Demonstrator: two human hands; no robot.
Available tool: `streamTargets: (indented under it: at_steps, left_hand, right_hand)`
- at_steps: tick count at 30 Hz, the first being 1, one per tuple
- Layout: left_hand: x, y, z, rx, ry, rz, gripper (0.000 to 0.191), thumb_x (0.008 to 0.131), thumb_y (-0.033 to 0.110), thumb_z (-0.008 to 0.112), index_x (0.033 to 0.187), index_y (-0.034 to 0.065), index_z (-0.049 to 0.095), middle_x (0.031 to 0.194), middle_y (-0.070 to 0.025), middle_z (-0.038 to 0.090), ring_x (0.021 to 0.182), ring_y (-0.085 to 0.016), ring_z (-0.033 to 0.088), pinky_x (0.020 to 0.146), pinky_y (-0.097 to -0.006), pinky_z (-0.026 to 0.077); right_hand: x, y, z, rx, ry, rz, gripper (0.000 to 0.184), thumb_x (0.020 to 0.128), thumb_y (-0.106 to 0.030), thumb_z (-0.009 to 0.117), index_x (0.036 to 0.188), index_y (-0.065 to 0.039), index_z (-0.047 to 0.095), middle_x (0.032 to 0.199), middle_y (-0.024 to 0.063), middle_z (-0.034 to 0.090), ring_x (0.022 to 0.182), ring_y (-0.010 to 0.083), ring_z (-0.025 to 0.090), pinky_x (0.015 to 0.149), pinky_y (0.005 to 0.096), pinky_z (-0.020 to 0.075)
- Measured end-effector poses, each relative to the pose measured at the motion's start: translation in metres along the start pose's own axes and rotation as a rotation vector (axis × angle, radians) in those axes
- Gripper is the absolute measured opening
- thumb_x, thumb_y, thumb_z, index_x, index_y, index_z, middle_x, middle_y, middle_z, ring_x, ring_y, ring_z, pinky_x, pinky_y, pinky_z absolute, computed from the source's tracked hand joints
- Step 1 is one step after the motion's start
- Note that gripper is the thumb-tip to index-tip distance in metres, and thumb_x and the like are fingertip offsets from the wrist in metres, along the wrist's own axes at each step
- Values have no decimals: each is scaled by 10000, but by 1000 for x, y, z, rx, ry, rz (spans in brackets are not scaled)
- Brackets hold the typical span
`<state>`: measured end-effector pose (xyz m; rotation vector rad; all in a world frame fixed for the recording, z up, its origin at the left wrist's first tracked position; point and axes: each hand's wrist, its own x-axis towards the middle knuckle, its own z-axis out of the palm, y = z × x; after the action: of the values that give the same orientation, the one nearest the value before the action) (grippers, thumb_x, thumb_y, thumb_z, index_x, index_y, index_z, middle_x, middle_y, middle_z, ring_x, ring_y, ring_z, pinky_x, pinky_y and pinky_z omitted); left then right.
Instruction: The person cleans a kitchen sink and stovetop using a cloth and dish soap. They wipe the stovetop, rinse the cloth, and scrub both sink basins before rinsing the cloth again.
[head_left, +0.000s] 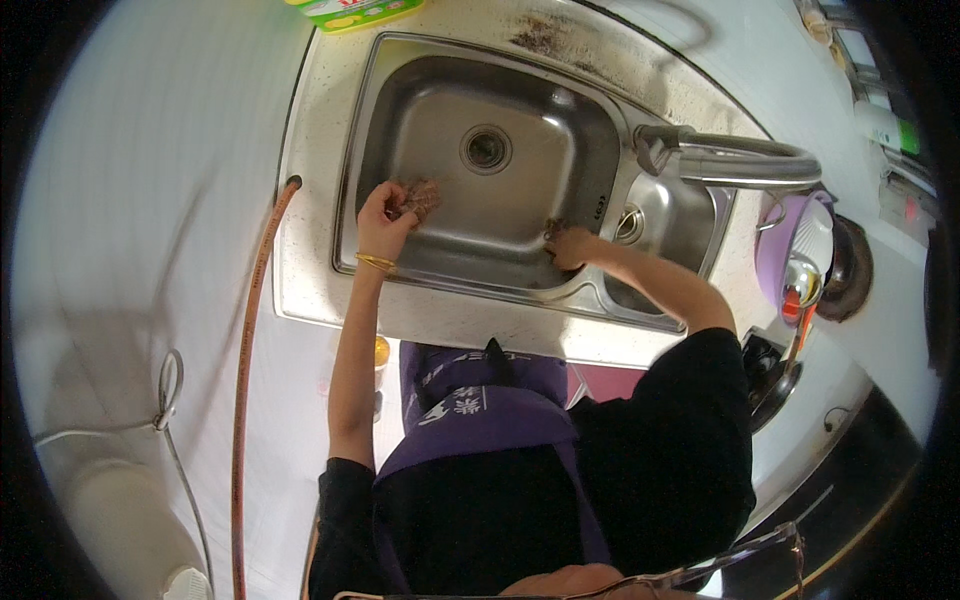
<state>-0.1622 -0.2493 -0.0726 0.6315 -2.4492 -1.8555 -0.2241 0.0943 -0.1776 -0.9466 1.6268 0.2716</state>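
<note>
Over the left side of the large stainless steel sink basin (495, 217), my left hand (384, 223) pinches a crumpled brown, translucent-looking wad (420, 201). Its exact material is unclear. A yellow band (375, 262) circles that wrist. My right hand (571, 247) reaches down to the basin's lower right corner, its fingers curled around a small dark brown wad (553, 228) against the wall. Most of this second wad is hidden by the fingers. The round drain (486, 149) lies between and beyond both hands.
A curved metal faucet (750, 159) swings over the smaller right basin (667, 217). Right of it stand a purple basin (772, 247) and a ladle (802, 281). A green-yellow package (356, 13) sits at the back. An orange hose (251, 337) runs down the left side.
</note>
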Motion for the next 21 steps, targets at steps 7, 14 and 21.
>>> streamTargets:
  at_steps: [7, 14, 21]
  left_hand:
    - [-14, 4, 1, 2, -21, -34, 227, 599, 46, 609, 757, 22, 448, 692, -42, 439, 624, -114, 435, 569, -231, 396]
    - [-23, -25, 1, -8, 20, -48, 240, 609, 75, 636, 754, 21, 453, 681, -63, 456, 614, -158, 454, 573, -264, 410]
    - [-38, -13, 15, 107, -40, -1, 239, 620, 90, 632, 764, 22, 454, 687, -73, 453, 594, -173, 446, 563, -275, 407]
  right_hand:
    - [14, 100, -95, -1005, 235, 490, 546, 801, -297, 515, 1311, -124, 422, 1439, 135, 203, 1328, 238, 194, 1079, 380, 152]
    - [-21, -45, -3, -169, -77, 94, 335, 815, -282, 456, 1049, -104, 617, 1057, 156, 601, 1039, 334, 543, 919, 433, 386]
    - [-70, 27, -126, -805, -149, 297, 402, 834, -341, 446, 1197, -209, 556, 1279, 96, 488, 1274, 279, 323, 1083, 455, 115]
